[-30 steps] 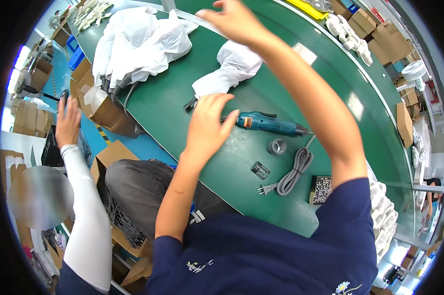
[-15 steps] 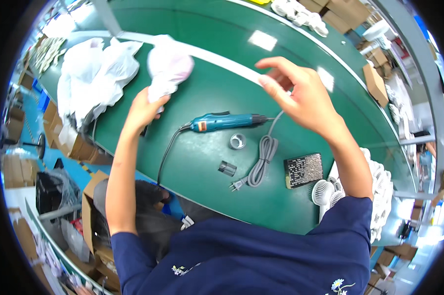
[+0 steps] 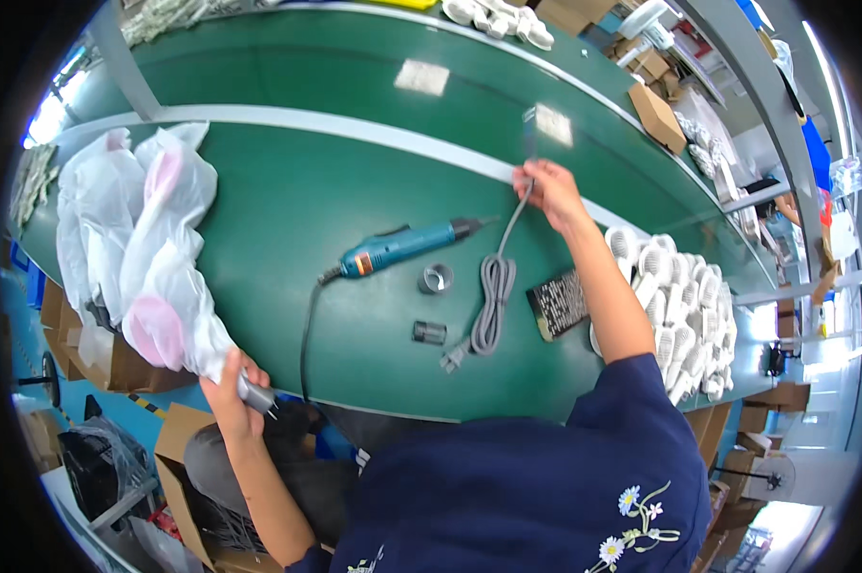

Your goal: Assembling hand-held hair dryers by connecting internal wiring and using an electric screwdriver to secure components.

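Note:
My left hand (image 3: 229, 392), at the table's near left edge, is closed around a grey cylindrical handle (image 3: 256, 395) with wires or pins at its lower end. Above the hand, white plastic wrapping (image 3: 202, 339) with a pink round part showing through reaches toward the bagged heap. My right hand (image 3: 552, 196), fingers pinched, grips the upper end of a grey power cord (image 3: 489, 304) beyond the screwdriver's tip. The cord's tied coil and two-pin plug lie on the table. Between the hands rests a teal electric screwdriver (image 3: 402, 250). Nearer me are a grey ring (image 3: 437, 278) and a small dark cylindrical part (image 3: 429, 332).
White plastic bags (image 3: 97, 220) with pink showing through lie at the left. A tray of small metal screws (image 3: 557, 306) sits partly behind my right forearm, beside piled white vented parts (image 3: 679, 315). A pale rail (image 3: 355, 129) crosses the green table. Cardboard boxes (image 3: 188, 439) stand below.
My left hand has come down and toward me with the wrapped item, baring its grey handle. My right hand has gone from open in the air to closed on the cord. The view has shifted.

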The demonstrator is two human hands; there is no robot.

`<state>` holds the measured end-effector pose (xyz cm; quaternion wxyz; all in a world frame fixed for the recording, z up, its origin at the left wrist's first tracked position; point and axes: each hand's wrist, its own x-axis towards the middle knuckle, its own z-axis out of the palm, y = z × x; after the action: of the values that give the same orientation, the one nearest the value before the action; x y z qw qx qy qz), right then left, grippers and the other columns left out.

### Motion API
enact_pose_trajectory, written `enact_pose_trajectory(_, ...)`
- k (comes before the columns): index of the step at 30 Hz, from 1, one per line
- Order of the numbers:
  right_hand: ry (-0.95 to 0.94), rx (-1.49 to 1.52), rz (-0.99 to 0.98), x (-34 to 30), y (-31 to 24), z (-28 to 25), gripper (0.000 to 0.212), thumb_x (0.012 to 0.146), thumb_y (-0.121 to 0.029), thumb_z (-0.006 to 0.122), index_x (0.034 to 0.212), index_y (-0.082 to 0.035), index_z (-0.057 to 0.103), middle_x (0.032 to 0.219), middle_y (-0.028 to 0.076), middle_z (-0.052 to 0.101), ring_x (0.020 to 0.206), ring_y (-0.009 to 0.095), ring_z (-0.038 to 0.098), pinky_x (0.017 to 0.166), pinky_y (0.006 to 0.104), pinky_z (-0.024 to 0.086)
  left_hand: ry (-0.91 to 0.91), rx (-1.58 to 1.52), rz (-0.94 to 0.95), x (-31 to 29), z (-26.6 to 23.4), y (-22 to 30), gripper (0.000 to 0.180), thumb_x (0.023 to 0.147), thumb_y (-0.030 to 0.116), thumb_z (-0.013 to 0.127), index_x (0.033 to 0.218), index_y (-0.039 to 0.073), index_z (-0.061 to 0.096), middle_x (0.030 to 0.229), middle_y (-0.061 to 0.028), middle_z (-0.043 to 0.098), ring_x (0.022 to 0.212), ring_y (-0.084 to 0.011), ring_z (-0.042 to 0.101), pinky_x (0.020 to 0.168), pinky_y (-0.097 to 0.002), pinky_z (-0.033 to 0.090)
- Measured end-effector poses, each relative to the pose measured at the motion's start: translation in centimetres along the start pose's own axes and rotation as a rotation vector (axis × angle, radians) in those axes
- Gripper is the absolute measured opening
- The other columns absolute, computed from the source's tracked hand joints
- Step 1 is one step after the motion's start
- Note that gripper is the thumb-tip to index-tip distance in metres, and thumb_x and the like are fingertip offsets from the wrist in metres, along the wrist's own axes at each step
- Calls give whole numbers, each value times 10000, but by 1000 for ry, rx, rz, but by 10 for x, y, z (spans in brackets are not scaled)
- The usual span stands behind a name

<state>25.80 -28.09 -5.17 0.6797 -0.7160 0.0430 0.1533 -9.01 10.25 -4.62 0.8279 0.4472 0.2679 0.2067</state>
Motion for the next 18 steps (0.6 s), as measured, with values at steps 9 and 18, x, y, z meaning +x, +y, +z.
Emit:
enact_pose_trajectory(9,-3,218,-291,-64,-50,19,166,956,-156,521,1052,-28,564,771,30,582,631,109,541,619,278,477,-127,265,-101,42,36,4,246,856,177,674,958,22,513,713,-28,525,565,-108,521,499,-259,445)
enact_pose_trajectory(18,-528,-1143,-543,-179,-24,98,203,936,-216,566,1039,-53,631,848,140,675,757,333,640,671,347,486,-27,236,-46,59,47,-4,376,881,230,662,1104,-36,517,902,-88,591,737,-163,631,667,-280,571)
